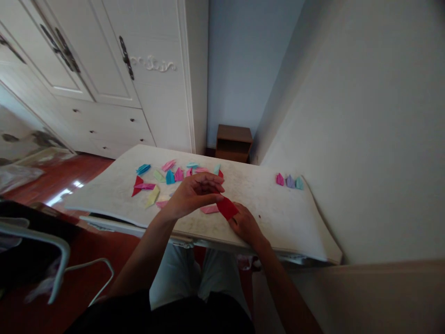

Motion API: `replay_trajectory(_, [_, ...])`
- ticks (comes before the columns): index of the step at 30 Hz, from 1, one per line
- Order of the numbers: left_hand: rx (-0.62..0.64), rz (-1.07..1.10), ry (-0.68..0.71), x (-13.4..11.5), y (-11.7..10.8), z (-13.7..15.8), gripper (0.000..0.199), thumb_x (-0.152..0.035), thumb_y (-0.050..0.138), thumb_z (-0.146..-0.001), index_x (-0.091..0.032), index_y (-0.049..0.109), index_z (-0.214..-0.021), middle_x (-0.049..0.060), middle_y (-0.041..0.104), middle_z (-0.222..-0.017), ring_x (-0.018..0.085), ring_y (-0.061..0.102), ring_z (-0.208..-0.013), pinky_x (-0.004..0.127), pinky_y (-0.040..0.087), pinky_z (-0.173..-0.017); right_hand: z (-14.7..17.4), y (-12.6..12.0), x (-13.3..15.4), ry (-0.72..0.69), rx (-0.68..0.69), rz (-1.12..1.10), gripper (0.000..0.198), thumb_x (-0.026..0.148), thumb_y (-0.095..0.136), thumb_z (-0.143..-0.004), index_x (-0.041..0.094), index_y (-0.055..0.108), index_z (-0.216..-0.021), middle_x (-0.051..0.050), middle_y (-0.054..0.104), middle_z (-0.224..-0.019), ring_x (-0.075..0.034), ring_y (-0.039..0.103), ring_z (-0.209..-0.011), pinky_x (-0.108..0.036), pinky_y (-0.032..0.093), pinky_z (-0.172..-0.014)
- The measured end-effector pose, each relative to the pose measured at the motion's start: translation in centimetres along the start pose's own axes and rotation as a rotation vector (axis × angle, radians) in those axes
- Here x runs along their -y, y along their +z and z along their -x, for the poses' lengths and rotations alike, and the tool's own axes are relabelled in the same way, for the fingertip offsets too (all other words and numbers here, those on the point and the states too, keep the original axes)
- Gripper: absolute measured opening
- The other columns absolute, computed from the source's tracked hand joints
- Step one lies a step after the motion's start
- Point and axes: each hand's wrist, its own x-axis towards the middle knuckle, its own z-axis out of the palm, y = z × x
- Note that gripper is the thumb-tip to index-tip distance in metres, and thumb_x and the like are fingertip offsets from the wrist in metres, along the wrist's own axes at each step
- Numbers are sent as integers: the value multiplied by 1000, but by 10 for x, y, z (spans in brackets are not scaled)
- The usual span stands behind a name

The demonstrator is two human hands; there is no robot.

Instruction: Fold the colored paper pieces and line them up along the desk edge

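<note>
A big white cupboard (pixel 163 102) stands past the far left side of the white table (pixel 250 190). A small brown stand (pixel 234 133) sits beyond the table's far edge. Over the table's middle I see the left hand (pixel 196 192), its fingers curled and its thumb tip at the top corner of a red paper (pixel 227 208). I can't tell if it pinches that corner. The right hand (pixel 246 225), by the table's near edge, holds the paper's other end, so the red paper is up between both hands. Bright folded papers lie about the table's left half, like a yellow one (pixel 152 197) and a blue one (pixel 170 177). By the table's right end, a pink one (pixel 280 179), a purple one (pixel 290 181) and a mint one (pixel 299 183) sit in a row.
</note>
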Motion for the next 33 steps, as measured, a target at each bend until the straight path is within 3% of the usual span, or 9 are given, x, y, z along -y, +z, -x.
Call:
replay_trajectory(6, [-38, -135, -14, 26, 11, -10, 41, -22, 80, -69, -13, 64, -106, 5, 70, -91, 14, 68, -80, 27, 57, -74, 4, -16, 3, 213, -175, -559, 32, 40, 49, -95, 19, 63, -114, -10, 69, -109, -21, 64, -99, -36, 51, -90])
replay_trajectory(10, [-43, -197, -55, 48, 18, -20, 43, -25, 79, -67, -13, 63, -105, 6, 69, -91, 15, 68, -80, 31, 57, -77, 7, -22, 6, 276, -154, -845, 43, 51, 52, -91, 17, 61, -116, -6, 70, -86, -16, 65, -74, -29, 53, -70])
replay_trajectory(15, [-64, -183, -64, 67, 42, -27, 48, -28, 79, -66, -12, 61, -108, 9, 70, -95, 18, 68, -84, 33, 57, -80, 5, -24, 5, 389, -224, -804, 39, 52, 57, -87, 17, 67, -76, -3, 67, -70, -13, 58, -58, -25, 48, -58])
replay_trajectory(18, [-133, -116, -76, 78, 55, -24, 46, -30, 79, -67, -12, 62, -107, 8, 71, -95, 19, 68, -86, 32, 55, -79, 5, -26, 4, 430, -285, -859, 39, 55, 59, -85, 17, 68, -79, -3, 67, -67, -13, 56, -55, -26, 48, -55])
replay_trajectory(21, [-130, -103, -127, 87, 63, -17, 29, -36, 71, -76, -11, 67, -88, 6, 70, -80, 16, 65, -73, 28, 53, -70, 6, -27, 2, 421, -274, -913, 40, 55, 60, -84, 17, 68, -73, -4, 67, -66, -13, 57, -55, -26, 48, -56])
replay_trajectory(23, [-174, -112, -143, 91, 67, -14, 28, -39, 69, -77, -11, 68, -78, 4, 68, -71, 14, 61, -66, 25, 50, -63, 6, -28, 2, 408, -265, -933, 40, 53, 61, -85, 17, 68, -70, -4, 68, -67, -13, 58, -55, -26, 48, -56])
replay_trajectory(29, [-290, -38, -131, 89, 74, -16, 29, -42, 69, -75, -13, 69, -75, 2, 66, -65, 13, 58, -58, 24, 49, -57, 5, -27, 4, 375, -235, -880, 42, 53, 60, -86, 17, 69, -67, -5, 69, -65, -15, 62, -60, -27, 50, -61])
replay_trajectory(33, [-314, -30, -115, 86, 73, -22, 27, -41, 70, -74, -14, 68, -73, 0, 65, -66, 11, 56, -59, 22, 48, -58, 5, -23, 5, 362, -165, -833, 39, 52, 57, -87, 17, 74, -82, -5, 71, -69, -15, 63, -60, -26, 51, -60])
